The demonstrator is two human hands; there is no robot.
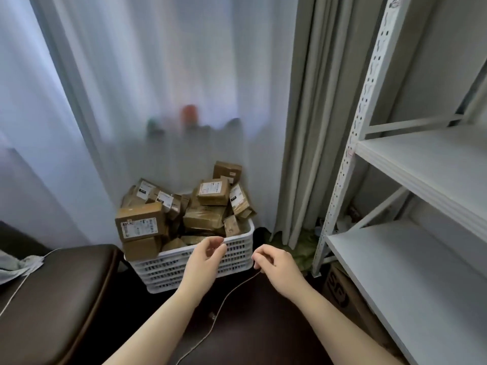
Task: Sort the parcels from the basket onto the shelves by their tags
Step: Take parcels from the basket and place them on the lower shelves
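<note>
Parcels (184, 214) sit straight ahead of my fingers and a bit below, heaped above the rim of the white slatted basket (163, 272) on the floor against the curtain (158, 88). The basket's long axis runs left to right across me, with its right end a little farther away. The parcels are all small brown cardboard boxes, taped, most with a white printed label and lying at odd tilts. The big labelled box (139, 222) is at the front left corner, label facing me, and a squarer one (214, 191) rides high at back right. The tag text is too small to read from here. My left hand (204, 255) is the nearer one. Its fingertips are level with the near rim, just short of the low flat parcels in the middle, so the reach is forward and slightly down. The fingers are curled with thumb and forefinger close together, possibly pinching something fine, but I can't tell. My right hand (276, 262) is beside the basket's right end, off the parcels, with its fingertips pinched on a thin cord (222, 301) that trails down toward me. That cord probably needs dropping before this hand is any use. The shelves (421, 159) stand to my right, white boards on a perforated upright, and the two boards in view look bare. There is a dark padded seat (52, 299) at my left and a printed carton (340, 293) under the lowest shelf.
</note>
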